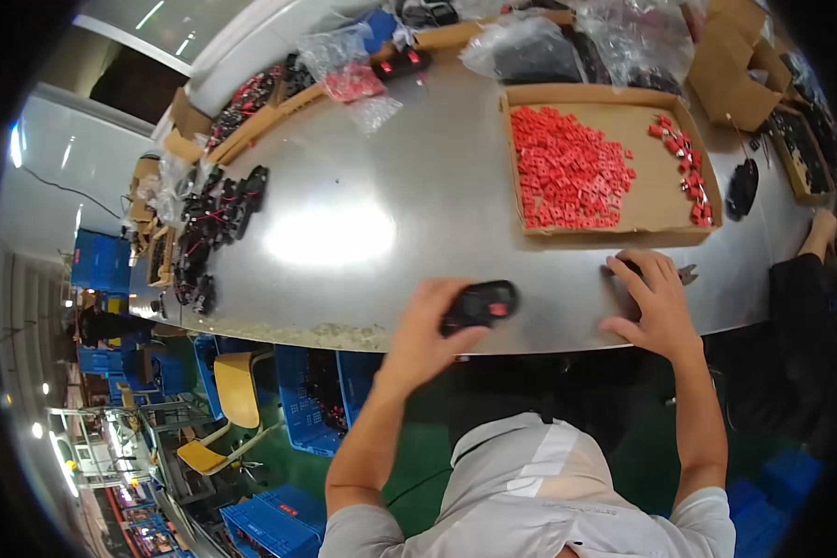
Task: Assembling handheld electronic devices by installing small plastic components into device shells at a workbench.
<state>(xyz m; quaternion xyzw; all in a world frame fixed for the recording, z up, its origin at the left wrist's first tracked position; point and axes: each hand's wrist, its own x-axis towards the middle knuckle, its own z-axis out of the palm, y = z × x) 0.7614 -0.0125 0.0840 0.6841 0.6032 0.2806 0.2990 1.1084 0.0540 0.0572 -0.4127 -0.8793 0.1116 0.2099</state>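
The left hand point(426, 325) grips a black case point(474, 299), red part point(498, 309) up, maybe for easy reach; the right hand point(658, 307) looks loose.

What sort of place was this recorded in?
Probably a factory assembly workshop: small red plastic parts lie heaped in a shallow brown cardboard tray on a shiny silver metal workbench, with blue plastic crates nearby.

Shirt point(493, 498) at bottom centre of the frame is pale grey, kinda sporty, with a whiter band point(551, 456) and a beige panel point(567, 479), plus a thin dark line point(471, 446) near the hem point(507, 420). Short light sleeves point(358, 532), the left hand point(428, 330) and right hand point(657, 302) both bare. Tiny lettering point(593, 509) too, unreadable from where I'm standing.
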